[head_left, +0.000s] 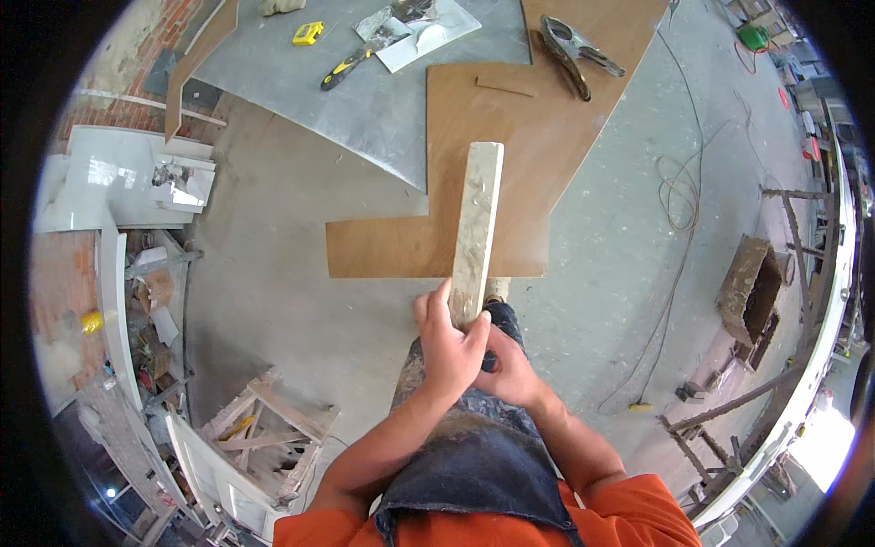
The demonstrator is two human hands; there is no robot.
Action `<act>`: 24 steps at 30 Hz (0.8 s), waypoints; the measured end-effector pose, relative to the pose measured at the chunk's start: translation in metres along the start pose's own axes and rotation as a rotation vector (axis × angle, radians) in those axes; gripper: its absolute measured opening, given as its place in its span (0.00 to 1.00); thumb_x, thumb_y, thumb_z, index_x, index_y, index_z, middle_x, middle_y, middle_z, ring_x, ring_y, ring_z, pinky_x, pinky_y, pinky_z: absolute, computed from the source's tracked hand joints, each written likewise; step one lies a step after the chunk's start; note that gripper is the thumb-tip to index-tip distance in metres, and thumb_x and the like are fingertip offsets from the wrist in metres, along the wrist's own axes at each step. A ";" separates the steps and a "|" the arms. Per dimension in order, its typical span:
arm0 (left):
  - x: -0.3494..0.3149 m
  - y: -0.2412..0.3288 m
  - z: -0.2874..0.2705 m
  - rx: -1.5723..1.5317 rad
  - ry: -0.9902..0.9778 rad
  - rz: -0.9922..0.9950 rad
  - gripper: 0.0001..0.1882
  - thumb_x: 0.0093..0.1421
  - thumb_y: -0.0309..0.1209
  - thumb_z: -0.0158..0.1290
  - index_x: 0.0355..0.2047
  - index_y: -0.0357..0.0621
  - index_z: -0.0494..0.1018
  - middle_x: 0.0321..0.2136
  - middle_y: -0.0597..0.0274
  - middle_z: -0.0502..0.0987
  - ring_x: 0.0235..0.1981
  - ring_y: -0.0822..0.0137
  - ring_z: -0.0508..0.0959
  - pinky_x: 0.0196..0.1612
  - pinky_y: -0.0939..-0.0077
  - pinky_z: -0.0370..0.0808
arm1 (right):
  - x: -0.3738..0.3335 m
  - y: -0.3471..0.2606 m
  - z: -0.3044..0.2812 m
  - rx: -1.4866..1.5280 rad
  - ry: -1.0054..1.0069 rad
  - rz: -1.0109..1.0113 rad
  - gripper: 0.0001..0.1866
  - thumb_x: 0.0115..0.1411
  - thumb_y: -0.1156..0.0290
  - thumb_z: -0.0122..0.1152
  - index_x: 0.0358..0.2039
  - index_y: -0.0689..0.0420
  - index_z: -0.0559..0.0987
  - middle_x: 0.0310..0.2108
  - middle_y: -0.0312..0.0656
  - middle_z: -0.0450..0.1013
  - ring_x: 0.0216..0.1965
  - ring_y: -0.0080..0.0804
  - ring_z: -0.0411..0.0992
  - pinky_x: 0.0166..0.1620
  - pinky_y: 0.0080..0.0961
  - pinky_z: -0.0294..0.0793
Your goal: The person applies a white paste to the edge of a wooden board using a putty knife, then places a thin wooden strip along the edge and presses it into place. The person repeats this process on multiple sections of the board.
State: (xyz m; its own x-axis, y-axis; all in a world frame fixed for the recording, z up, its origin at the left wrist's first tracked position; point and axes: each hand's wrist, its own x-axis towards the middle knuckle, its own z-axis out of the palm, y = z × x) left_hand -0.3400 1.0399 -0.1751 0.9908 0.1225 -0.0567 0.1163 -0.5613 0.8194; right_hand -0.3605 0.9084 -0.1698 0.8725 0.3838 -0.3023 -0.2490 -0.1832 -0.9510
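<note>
A long, pale off-white bar (pixel 478 219), rectangular with a rough, stained face, points away from me above a brown board. My left hand (pixel 445 346) is closed around its near end, thumb on the right side and fingers on the left. Close against it, my right hand (pixel 510 369) is curled beside the bar's near end. Its fingertips are partly hidden by my left hand, so what they grip cannot be made out. The brown board (pixel 383 248), cut in an angular stepped shape, lies beyond my hands, partly on a grey tabletop (pixel 310 100).
A large spring clamp (pixel 579 56) and a thin brown strip (pixel 504 87) lie on the board. A putty knife (pixel 346 69), yellow tape measure (pixel 308 34) and white slab (pixel 428 38) are on the tabletop. A wooden frame (pixel 273 424) stands at left; cables (pixel 679 187) cross the floor at right.
</note>
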 end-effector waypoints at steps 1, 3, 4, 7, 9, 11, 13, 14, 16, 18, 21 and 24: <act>-0.002 0.003 -0.002 -0.088 -0.023 -0.036 0.35 0.54 0.28 0.61 0.60 0.29 0.62 0.49 0.41 0.67 0.52 0.46 0.68 0.58 0.53 0.65 | 0.001 -0.008 -0.003 0.082 -0.008 0.037 0.28 0.50 0.75 0.69 0.53 0.62 0.75 0.48 0.50 0.74 0.51 0.44 0.73 0.54 0.35 0.71; -0.005 0.011 -0.008 -0.199 -0.084 -0.037 0.33 0.57 0.27 0.58 0.61 0.29 0.60 0.50 0.42 0.66 0.53 0.48 0.68 0.59 0.54 0.65 | -0.002 -0.007 -0.010 0.131 0.022 -0.014 0.28 0.50 0.75 0.69 0.53 0.62 0.75 0.49 0.49 0.75 0.50 0.42 0.74 0.54 0.34 0.71; -0.005 0.014 -0.013 -0.220 -0.122 -0.001 0.32 0.58 0.26 0.57 0.62 0.29 0.60 0.50 0.42 0.65 0.53 0.49 0.68 0.59 0.55 0.64 | -0.004 -0.005 -0.012 0.156 0.036 -0.039 0.28 0.50 0.76 0.69 0.54 0.62 0.75 0.49 0.49 0.75 0.50 0.41 0.74 0.54 0.34 0.71; 0.004 0.023 -0.022 -0.293 -0.272 0.087 0.31 0.66 0.31 0.49 0.66 0.28 0.56 0.58 0.40 0.63 0.60 0.47 0.64 0.65 0.54 0.58 | -0.014 0.001 -0.020 0.600 0.092 0.102 0.32 0.47 0.84 0.63 0.57 0.65 0.73 0.53 0.43 0.74 0.54 0.32 0.72 0.59 0.30 0.68; 0.034 0.008 -0.026 -0.204 -0.277 0.232 0.34 0.69 0.39 0.45 0.68 0.28 0.53 0.69 0.38 0.54 0.69 0.43 0.56 0.69 0.51 0.51 | -0.016 -0.001 -0.032 0.836 0.118 0.214 0.36 0.43 0.87 0.58 0.58 0.67 0.72 0.54 0.41 0.75 0.55 0.30 0.72 0.61 0.30 0.67; 0.090 -0.001 -0.023 0.347 -0.347 0.388 0.39 0.68 0.43 0.47 0.70 0.28 0.49 0.71 0.39 0.48 0.73 0.42 0.48 0.72 0.45 0.44 | -0.022 0.003 -0.046 0.832 0.115 0.249 0.37 0.41 0.86 0.58 0.58 0.68 0.72 0.51 0.42 0.77 0.53 0.30 0.74 0.60 0.29 0.68; 0.133 -0.021 -0.001 0.661 -0.417 0.448 0.42 0.68 0.48 0.46 0.71 0.29 0.46 0.72 0.40 0.46 0.74 0.43 0.44 0.72 0.42 0.39 | -0.030 0.005 -0.056 0.833 0.090 0.283 0.37 0.40 0.86 0.57 0.57 0.69 0.73 0.50 0.44 0.77 0.52 0.31 0.74 0.60 0.28 0.67; 0.155 -0.027 0.010 0.734 -0.441 0.473 0.44 0.68 0.51 0.45 0.71 0.29 0.45 0.73 0.41 0.44 0.74 0.44 0.42 0.72 0.40 0.38 | -0.036 0.012 -0.062 0.769 0.063 0.260 0.36 0.39 0.86 0.57 0.56 0.69 0.74 0.51 0.43 0.77 0.53 0.30 0.73 0.61 0.27 0.66; 0.200 -0.029 0.028 0.787 -0.354 0.495 0.44 0.69 0.53 0.42 0.71 0.32 0.44 0.73 0.42 0.44 0.75 0.45 0.42 0.73 0.41 0.38 | -0.044 0.014 -0.066 0.685 0.064 0.261 0.33 0.42 0.88 0.58 0.54 0.65 0.76 0.51 0.39 0.76 0.53 0.27 0.70 0.58 0.26 0.66; 0.244 -0.032 0.036 0.820 -0.260 0.501 0.42 0.70 0.54 0.39 0.72 0.34 0.45 0.73 0.44 0.44 0.75 0.46 0.43 0.73 0.42 0.38 | -0.054 0.023 -0.065 0.695 0.007 0.286 0.32 0.43 0.86 0.59 0.54 0.66 0.77 0.52 0.42 0.76 0.55 0.29 0.70 0.60 0.27 0.65; 0.308 -0.047 0.036 0.863 -0.107 0.476 0.40 0.72 0.54 0.34 0.72 0.37 0.46 0.74 0.48 0.44 0.75 0.49 0.42 0.73 0.42 0.38 | -0.054 0.025 -0.064 0.654 -0.114 0.297 0.32 0.44 0.85 0.59 0.55 0.66 0.76 0.53 0.45 0.75 0.56 0.32 0.70 0.60 0.28 0.65; 0.330 -0.054 0.020 0.969 0.012 0.445 0.36 0.72 0.51 0.37 0.70 0.36 0.52 0.72 0.45 0.50 0.74 0.47 0.48 0.73 0.44 0.42 | -0.046 0.030 -0.056 0.514 -0.163 0.213 0.33 0.44 0.85 0.58 0.56 0.65 0.76 0.55 0.46 0.74 0.57 0.34 0.71 0.60 0.28 0.65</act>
State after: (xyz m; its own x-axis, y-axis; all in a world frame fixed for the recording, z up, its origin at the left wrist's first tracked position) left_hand -0.0183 1.0943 -0.2490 0.9575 -0.2490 0.1458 -0.2459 -0.9685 -0.0391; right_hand -0.3850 0.8347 -0.1812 0.7153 0.5282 -0.4575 -0.6195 0.1764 -0.7650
